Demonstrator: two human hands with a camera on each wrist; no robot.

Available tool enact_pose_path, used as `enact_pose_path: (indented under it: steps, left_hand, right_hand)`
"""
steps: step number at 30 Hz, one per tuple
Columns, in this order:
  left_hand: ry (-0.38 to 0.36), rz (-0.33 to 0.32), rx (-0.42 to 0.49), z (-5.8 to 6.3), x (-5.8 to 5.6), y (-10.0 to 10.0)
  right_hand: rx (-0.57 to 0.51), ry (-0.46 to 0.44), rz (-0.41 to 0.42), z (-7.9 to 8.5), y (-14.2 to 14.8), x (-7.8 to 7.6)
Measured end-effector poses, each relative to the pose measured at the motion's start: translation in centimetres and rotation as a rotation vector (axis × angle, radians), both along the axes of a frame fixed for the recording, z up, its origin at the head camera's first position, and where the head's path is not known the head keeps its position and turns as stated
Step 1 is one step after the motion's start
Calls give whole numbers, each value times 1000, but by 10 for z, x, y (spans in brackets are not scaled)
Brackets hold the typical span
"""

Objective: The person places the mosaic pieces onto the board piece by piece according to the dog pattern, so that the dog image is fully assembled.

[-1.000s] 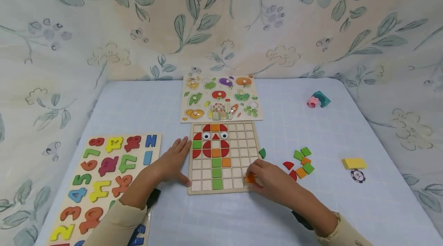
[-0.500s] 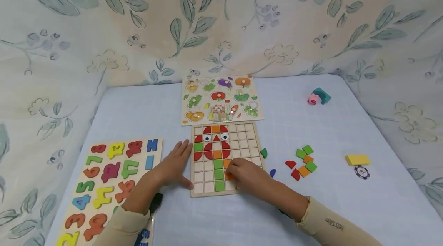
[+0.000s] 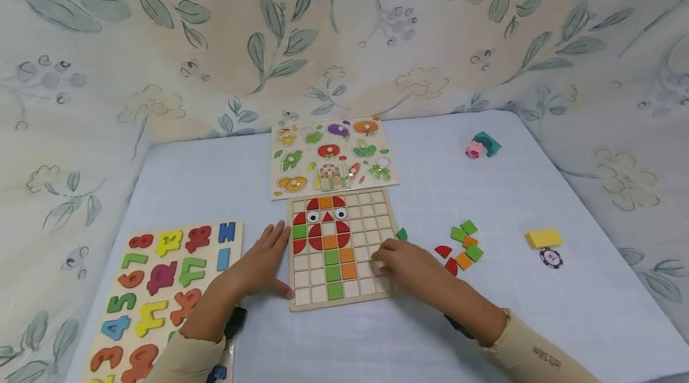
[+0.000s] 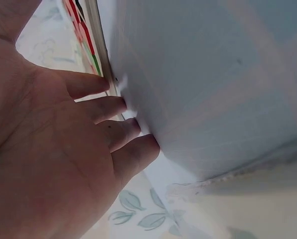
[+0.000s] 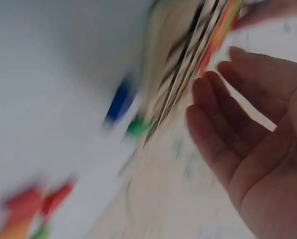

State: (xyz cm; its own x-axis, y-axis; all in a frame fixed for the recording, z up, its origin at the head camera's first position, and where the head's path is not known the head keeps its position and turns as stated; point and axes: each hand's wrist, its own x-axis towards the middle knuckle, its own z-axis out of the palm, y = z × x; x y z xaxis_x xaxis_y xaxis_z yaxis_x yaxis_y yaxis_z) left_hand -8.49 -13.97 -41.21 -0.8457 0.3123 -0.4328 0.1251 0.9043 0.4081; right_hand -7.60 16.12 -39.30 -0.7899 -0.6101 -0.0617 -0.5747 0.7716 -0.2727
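Grip: left hand (image 3: 257,264) spread at the left edge of the pale wooden grid board (image 3: 362,239); right hand (image 3: 415,268) loosely bent over its right side, nothing visibly held.
Board: likely light, stiff; steady by rim.
Loose green square tiles (image 3: 474,252): right of board; probably light, smooth; pinch edges.

Yellow block (image 3: 543,239) beside a round, possibly numbered chip (image 3: 551,258)

The number board (image 3: 211,256) runs past the bottom edge; the blue piece (image 5: 119,103) is blurred.
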Motion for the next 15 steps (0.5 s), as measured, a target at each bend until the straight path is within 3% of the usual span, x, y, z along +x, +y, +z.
enact_pose_path:
  steps: [4, 7, 11, 15]
  left_hand:
    - [5, -20, -11, 2, -3, 0]
    - [-3, -19, -13, 4, -4, 0]
    - [-7, -12, -20, 3, -4, 0]
    - [-11, -2, -14, 0, -3, 0]
  right_hand:
    - [91, 49, -198, 2, 44, 5]
    - [190, 33, -320, 2, 72, 11]
    - [234, -43, -412, -1, 97, 18]
    - [162, -70, -454, -6, 108, 18]
